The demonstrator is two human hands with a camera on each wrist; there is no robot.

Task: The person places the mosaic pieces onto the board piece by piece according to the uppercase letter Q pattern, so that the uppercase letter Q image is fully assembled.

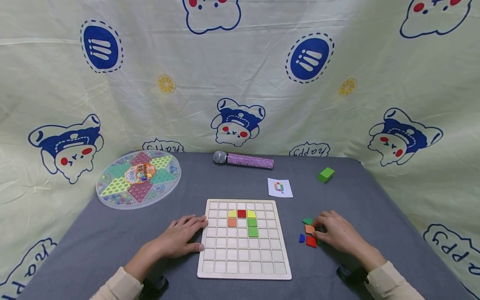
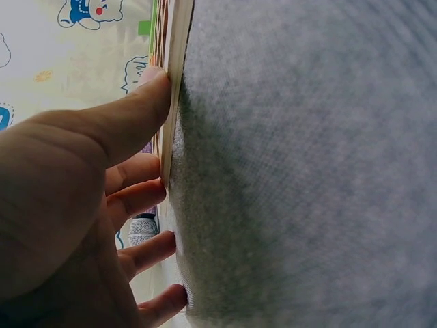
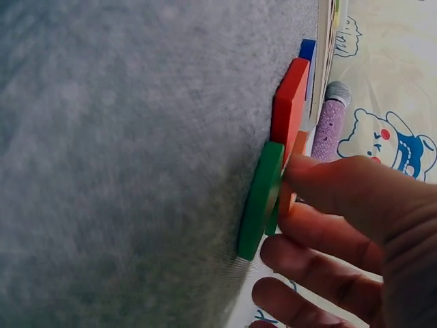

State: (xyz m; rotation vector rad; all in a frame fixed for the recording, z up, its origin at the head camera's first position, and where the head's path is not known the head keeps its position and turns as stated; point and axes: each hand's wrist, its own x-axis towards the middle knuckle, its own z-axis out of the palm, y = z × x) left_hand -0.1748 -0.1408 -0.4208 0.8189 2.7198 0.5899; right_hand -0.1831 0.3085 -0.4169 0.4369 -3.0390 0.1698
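Observation:
A pale wooden grid board [image 1: 240, 266] lies on the table, with yellow, red, orange and green tiles [image 1: 252, 222] in its upper cells. My left hand [image 1: 180, 237] rests at the board's left edge, fingers spread, thumb and fingertips against the rim [image 2: 179, 61]. Right of the board, my right hand [image 1: 339, 232] reaches into a small group of loose tiles. Its thumb and index finger pinch an orange square tile [image 1: 309, 229] at the side. Around it lie a red tile [image 1: 311, 241], a small blue piece [image 1: 301, 238] and green pieces [image 3: 261, 205], one partly under the hand.
Behind the board lie a card with a coloured pattern [image 1: 280, 188] and a purple glittery microphone [image 1: 249, 161]. A round Chinese checkers board [image 1: 138, 179] is at the back left, a green block [image 1: 326, 175] at the back right. A printed cloth [image 1: 240, 75] hangs behind the table.

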